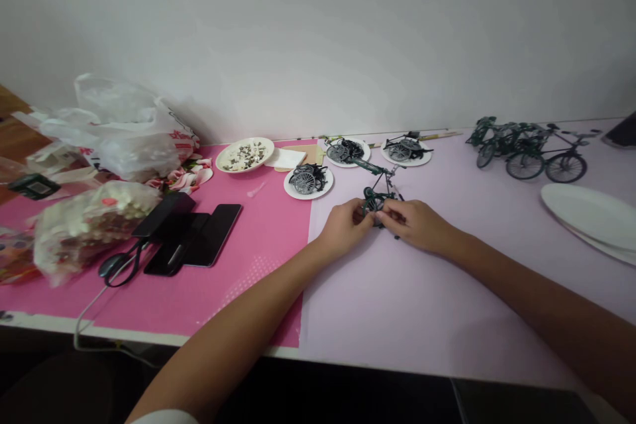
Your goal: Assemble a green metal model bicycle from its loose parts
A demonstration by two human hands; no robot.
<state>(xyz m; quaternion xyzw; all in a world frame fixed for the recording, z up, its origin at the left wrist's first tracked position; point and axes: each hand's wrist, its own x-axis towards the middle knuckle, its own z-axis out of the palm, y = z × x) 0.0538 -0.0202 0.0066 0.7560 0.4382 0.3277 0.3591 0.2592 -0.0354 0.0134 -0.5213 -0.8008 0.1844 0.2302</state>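
A small dark green model bicycle frame (378, 187) stands on the lilac mat (422, 305) at the table's middle. My left hand (344, 226) pinches its lower part from the left, fingers closed. My right hand (418, 224) pinches the same lower part from the right, fingers closed too. The frame's upper bars stick up behind my fingers toward the plates.
Three white plates with model wheels (308, 181) (346, 150) (407, 149) and a dish of small parts (245, 154) lie behind. Finished model bicycles (531, 146) and stacked white plates (591, 218) are at right. Phones (199, 238), scissors (122, 265) and plastic bags (124, 132) crowd the pink mat at left.
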